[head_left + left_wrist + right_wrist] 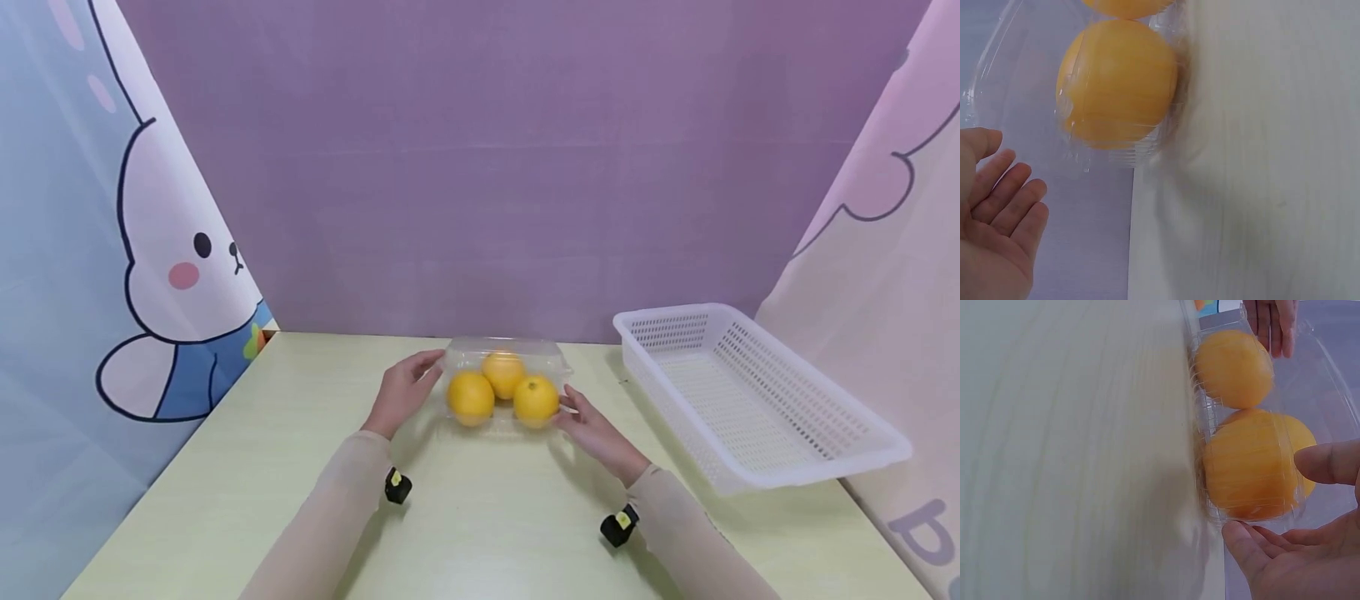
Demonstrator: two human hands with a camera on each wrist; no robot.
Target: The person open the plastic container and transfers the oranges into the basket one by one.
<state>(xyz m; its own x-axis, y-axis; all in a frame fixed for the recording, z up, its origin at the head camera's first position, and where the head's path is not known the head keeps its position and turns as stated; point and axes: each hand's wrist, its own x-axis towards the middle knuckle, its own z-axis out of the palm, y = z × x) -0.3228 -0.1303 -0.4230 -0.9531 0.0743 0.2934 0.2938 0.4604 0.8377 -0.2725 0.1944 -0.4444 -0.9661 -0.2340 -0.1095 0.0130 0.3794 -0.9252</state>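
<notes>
A clear plastic fruit box [498,431] stands on the table near its back edge. Inside lie three oranges [471,398], two in front and one behind. Its clear lid [498,342] appears raised behind the fruit. At the box's left end, my left hand [405,387] has loosely extended fingers close to the lid's side; in the left wrist view its fingers [1021,199] hold nothing. Around the right end, my right hand [1310,562] holds the box, its thumb [1329,464] near the rim and its other fingers against the lower end wall.
To the right sits a white perforated plastic basket [750,400], close to the table's right edge. A purple cloth [487,183] hangs behind the pale table [480,525], and printed cloths [67,317] hang on both sides. Each wrist carries a small black camera [397,486].
</notes>
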